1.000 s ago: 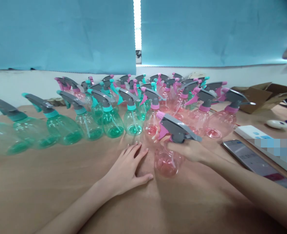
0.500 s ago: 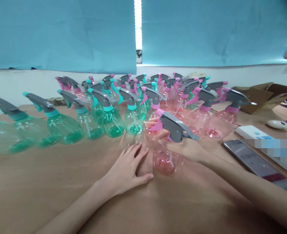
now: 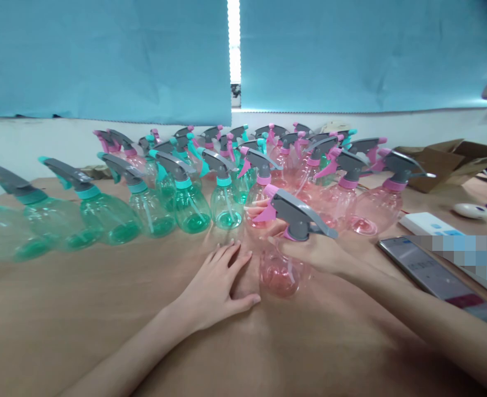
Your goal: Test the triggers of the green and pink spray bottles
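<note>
My left hand (image 3: 216, 281) lies flat on the table with its fingers spread and nothing in it. Just right of it stands a pink spray bottle (image 3: 282, 275) with a grey and pink trigger head. My right hand (image 3: 291, 245) is behind this bottle and partly hidden by it. Its fingers stretch leftward, apart, in front of another pink spray bottle (image 3: 263, 190); whether they touch it I cannot tell. Several green spray bottles (image 3: 191, 207) form a row on the left. More pink spray bottles (image 3: 340, 193) stand to the right.
Further spray bottles in both colours crowd the back of the wooden table (image 3: 82, 314). On the right are a phone (image 3: 433, 275), a white box (image 3: 429, 223), a white computer mouse (image 3: 472, 211) and an open cardboard box (image 3: 445, 162). Blue blinds (image 3: 103, 60) hang behind.
</note>
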`<state>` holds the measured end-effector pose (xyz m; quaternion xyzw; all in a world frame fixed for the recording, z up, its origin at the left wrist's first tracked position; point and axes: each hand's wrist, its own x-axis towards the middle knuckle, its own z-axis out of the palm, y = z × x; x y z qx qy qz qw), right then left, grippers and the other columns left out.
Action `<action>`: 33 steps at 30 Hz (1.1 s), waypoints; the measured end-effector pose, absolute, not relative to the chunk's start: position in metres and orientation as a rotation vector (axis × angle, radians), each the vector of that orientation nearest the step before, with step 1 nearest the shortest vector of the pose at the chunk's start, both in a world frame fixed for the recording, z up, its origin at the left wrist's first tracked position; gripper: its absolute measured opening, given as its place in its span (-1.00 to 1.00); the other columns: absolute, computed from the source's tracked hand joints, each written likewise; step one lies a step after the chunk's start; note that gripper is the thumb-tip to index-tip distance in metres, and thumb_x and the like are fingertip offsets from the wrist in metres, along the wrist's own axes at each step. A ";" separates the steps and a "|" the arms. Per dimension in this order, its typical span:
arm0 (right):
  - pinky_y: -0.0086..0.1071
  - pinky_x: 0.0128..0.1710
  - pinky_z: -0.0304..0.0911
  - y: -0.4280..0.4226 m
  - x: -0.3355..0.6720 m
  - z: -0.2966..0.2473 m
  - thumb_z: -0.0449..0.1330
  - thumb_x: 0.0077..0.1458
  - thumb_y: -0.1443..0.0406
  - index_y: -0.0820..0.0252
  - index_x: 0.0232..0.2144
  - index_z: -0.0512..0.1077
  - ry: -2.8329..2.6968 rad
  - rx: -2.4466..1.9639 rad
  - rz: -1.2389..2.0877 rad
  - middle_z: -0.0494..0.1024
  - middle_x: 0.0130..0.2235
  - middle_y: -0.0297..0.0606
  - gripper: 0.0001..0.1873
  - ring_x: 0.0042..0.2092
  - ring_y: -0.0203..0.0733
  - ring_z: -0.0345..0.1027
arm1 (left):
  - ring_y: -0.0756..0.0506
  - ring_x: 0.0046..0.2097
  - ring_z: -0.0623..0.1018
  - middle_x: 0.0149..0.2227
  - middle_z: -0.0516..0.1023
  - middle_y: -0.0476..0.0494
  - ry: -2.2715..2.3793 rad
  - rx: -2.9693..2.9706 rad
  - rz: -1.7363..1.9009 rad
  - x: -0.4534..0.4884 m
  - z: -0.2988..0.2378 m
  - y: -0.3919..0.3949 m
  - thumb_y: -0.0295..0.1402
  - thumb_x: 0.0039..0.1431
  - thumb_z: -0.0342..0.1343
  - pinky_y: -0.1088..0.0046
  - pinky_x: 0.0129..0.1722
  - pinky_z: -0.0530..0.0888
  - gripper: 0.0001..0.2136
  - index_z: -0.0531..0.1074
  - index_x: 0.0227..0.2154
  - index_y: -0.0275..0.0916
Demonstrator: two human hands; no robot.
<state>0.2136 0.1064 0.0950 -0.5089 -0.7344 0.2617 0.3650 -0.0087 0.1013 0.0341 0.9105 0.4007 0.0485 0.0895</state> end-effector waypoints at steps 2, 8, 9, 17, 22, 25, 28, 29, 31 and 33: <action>-0.20 -0.25 0.42 0.106 0.214 0.095 0.10 -0.16 0.30 0.10 -0.50 0.35 -1.877 -1.358 0.689 0.53 -0.38 -0.30 -0.93 -0.27 -0.08 0.47 | -0.35 0.33 0.05 0.32 0.07 -0.40 1.195 2.707 0.143 -0.009 0.034 0.102 0.14 0.16 0.01 -0.04 0.23 0.07 -0.26 0.14 0.26 -0.26; -0.17 -0.22 0.41 0.105 0.212 0.100 0.11 -0.15 0.24 0.13 -0.47 0.40 -1.856 -1.483 0.719 0.56 -0.36 -0.28 -0.87 -0.28 -0.06 0.49 | -0.36 0.33 0.04 0.32 0.06 -0.42 1.188 2.699 0.144 -0.009 0.035 0.101 0.13 0.15 0.02 -0.05 0.24 0.06 -0.25 0.14 0.26 -0.28; -0.17 -0.22 0.41 0.105 0.212 0.100 0.10 -0.15 0.25 0.13 -0.47 0.40 -1.855 -1.482 0.719 0.57 -0.36 -0.29 -0.87 -0.27 -0.07 0.49 | -0.35 0.34 0.04 0.32 0.06 -0.42 1.187 2.699 0.143 -0.009 0.035 0.101 0.13 0.15 0.03 -0.05 0.24 0.06 -0.25 0.14 0.26 -0.28; -0.22 -0.23 0.40 0.108 0.213 0.096 0.08 -0.17 0.28 0.11 -0.50 0.37 -1.874 -1.385 0.723 0.56 -0.38 -0.34 -0.90 -0.29 -0.12 0.47 | -0.35 0.34 0.03 0.32 0.06 -0.43 1.184 2.705 0.155 -0.009 0.033 0.102 0.14 0.15 0.02 -0.05 0.24 0.06 -0.26 0.15 0.25 -0.28; -0.23 -0.24 0.39 0.107 0.214 0.095 0.09 -0.17 0.27 0.11 -0.49 0.36 -1.869 -1.397 0.734 0.54 -0.37 -0.33 -0.90 -0.28 -0.12 0.45 | -0.35 0.34 0.04 0.32 0.06 -0.41 1.184 2.705 0.159 -0.009 0.035 0.102 0.13 0.16 0.03 -0.05 0.23 0.06 -0.26 0.15 0.26 -0.27; -0.23 -0.27 0.39 0.106 0.215 0.095 0.09 -0.19 0.25 0.11 -0.50 0.34 -1.853 -1.427 0.745 0.52 -0.39 -0.30 -0.89 -0.28 -0.10 0.45 | -0.35 0.33 0.04 0.32 0.06 -0.43 1.187 2.702 0.148 -0.009 0.036 0.101 0.12 0.16 0.03 -0.05 0.23 0.07 -0.26 0.16 0.25 -0.29; -0.23 -0.24 0.39 0.105 0.215 0.097 0.06 -0.19 0.24 0.10 -0.53 0.30 -1.872 -1.359 0.771 0.51 -0.38 -0.30 -0.91 -0.25 -0.10 0.45 | -0.35 0.34 0.03 0.32 0.05 -0.45 1.191 2.709 0.134 -0.009 0.035 0.101 0.12 0.16 0.02 -0.05 0.23 0.07 -0.25 0.15 0.25 -0.31; -0.23 -0.24 0.39 0.105 0.215 0.097 0.06 -0.20 0.24 0.09 -0.53 0.30 -1.873 -1.336 0.772 0.51 -0.38 -0.30 -0.91 -0.25 -0.10 0.45 | -0.35 0.34 0.03 0.32 0.06 -0.45 1.191 2.711 0.130 -0.008 0.035 0.101 0.13 0.16 0.02 -0.04 0.23 0.07 -0.25 0.15 0.25 -0.31; -0.25 -0.27 0.40 0.104 0.215 0.098 0.06 -0.21 0.24 0.08 -0.55 0.30 -1.860 -1.344 0.763 0.52 -0.41 -0.31 -0.92 -0.26 -0.11 0.46 | -0.34 0.34 0.02 0.32 0.06 -0.44 1.187 2.718 0.130 -0.008 0.034 0.101 0.14 0.16 0.01 -0.04 0.24 0.06 -0.25 0.15 0.26 -0.30; -0.29 -0.34 0.41 0.103 0.215 0.100 0.08 -0.23 0.24 0.07 -0.58 0.31 -1.825 -1.409 0.735 0.52 -0.47 -0.33 -0.94 -0.32 -0.12 0.46 | -0.33 0.34 0.02 0.32 0.06 -0.43 1.183 2.721 0.136 -0.008 0.033 0.102 0.14 0.16 0.00 -0.03 0.24 0.05 -0.25 0.15 0.26 -0.29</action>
